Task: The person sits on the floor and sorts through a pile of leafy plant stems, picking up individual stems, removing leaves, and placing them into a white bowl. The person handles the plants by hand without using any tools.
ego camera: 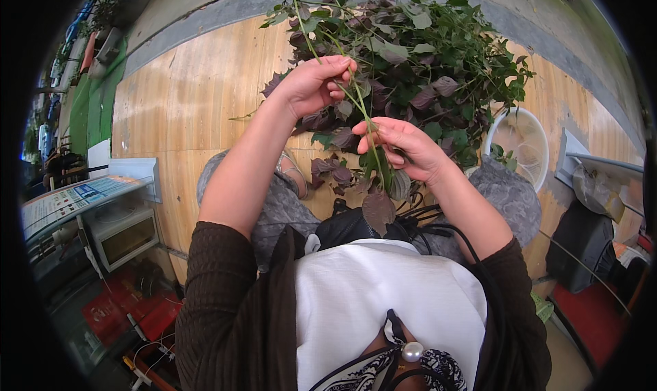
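Observation:
My left hand [319, 85] pinches long green stems [308, 37] between thumb and fingers. Lower and to the right, my right hand [403, 145] grips the same crossing stems close to their leafy end. Green and purplish leaves [379, 210] hang from there towards my lap. Behind both hands lies a large heap of leafy cuttings [410, 62], green and purple, that looks like perilla. A few loose purple leaves [339, 176] rest on the floor between my feet.
A white plastic basket [536, 150] with a few green leaves stands right of the heap. Tan floor tiles [169, 93] reach to a grey kerb strip. Glass-topped stands [120, 221] flank me on the left, and a black bag [580, 247] sits at right.

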